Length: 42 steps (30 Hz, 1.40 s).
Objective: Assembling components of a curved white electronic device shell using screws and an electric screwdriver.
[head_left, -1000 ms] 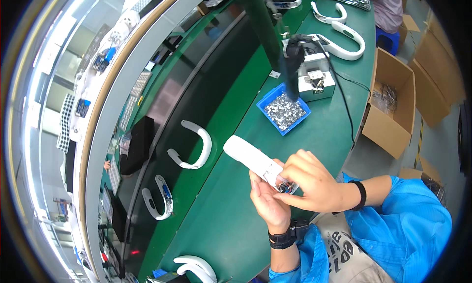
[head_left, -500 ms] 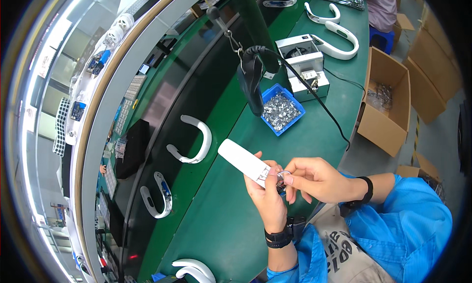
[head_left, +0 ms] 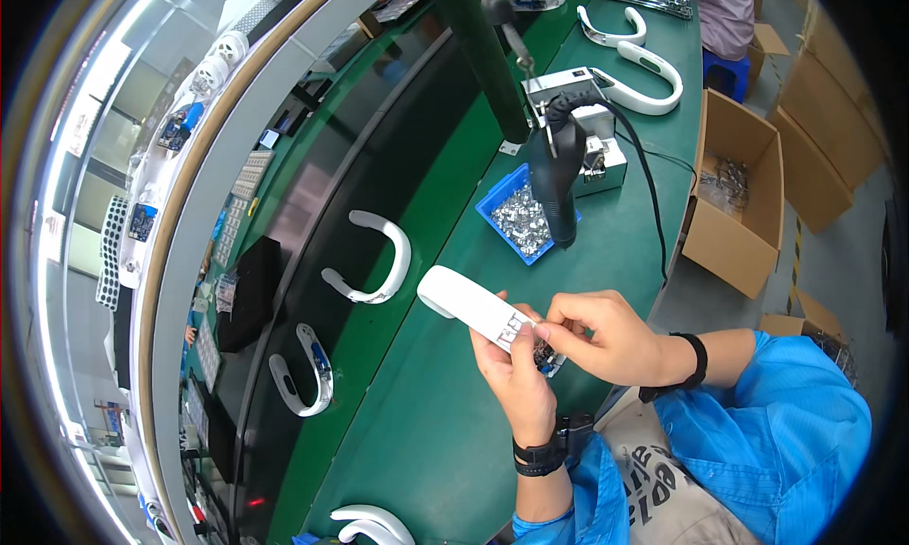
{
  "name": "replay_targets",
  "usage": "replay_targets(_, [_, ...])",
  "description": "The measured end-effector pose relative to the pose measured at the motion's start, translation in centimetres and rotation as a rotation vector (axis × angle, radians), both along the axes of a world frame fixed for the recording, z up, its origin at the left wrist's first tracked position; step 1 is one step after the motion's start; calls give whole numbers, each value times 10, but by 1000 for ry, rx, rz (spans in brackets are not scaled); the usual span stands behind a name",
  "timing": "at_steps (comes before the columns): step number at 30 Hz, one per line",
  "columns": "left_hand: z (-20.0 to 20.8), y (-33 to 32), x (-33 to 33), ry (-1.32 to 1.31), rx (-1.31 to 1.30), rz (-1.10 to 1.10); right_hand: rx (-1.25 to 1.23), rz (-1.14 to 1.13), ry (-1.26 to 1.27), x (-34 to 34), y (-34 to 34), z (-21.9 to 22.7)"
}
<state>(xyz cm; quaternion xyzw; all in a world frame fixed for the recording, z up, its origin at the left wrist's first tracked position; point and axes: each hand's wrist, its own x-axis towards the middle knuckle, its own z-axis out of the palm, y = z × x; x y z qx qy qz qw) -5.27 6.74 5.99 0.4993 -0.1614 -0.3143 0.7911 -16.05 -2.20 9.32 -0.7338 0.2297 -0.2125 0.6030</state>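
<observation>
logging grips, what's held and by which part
The white curved housing, near its end with exposed electronics, in the left hand; whether the right hand grips too is unclear.

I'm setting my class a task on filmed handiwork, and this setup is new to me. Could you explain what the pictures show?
There is no machine doing the handling: these are a person's bare hands. The view comes from a fisheye camera worn on the head, looking down, so straight edges bend near the rim. The left hand holds a curved white plastic-looking device; the right hand is at its open end, where dark electronics show. On the smooth green table are a square blue tray of small shiny metal pieces and white U-shaped devices.
</observation>
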Motion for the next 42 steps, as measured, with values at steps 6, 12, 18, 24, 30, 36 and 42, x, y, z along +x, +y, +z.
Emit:
replay_targets(6, [4,8,-2,11,12,5,-378,-98,-109,2,25,-5])
replay_targets(12, [1,16,2,-3,2,-43,-660,-157,-282,3,22,-7])
replay_targets(18, [-3,25,7,14,-95,-57,-866,38,-396,14,1,-24])
replay_targets(24, [-7,29,6,13,-84,-55,-835,50,-311,20,3,-13])
replay_targets(30, [-9,33,6,1,-36,-12,-1028,56,-264,21,-2,-9])
replay_targets(36, [-8,40,10,3,-63,-56,-1247,252,-219,13,-1,0])
replay_targets(42, [-7,31,4,13,-30,24,-1236,238,-112,11,7,-1])
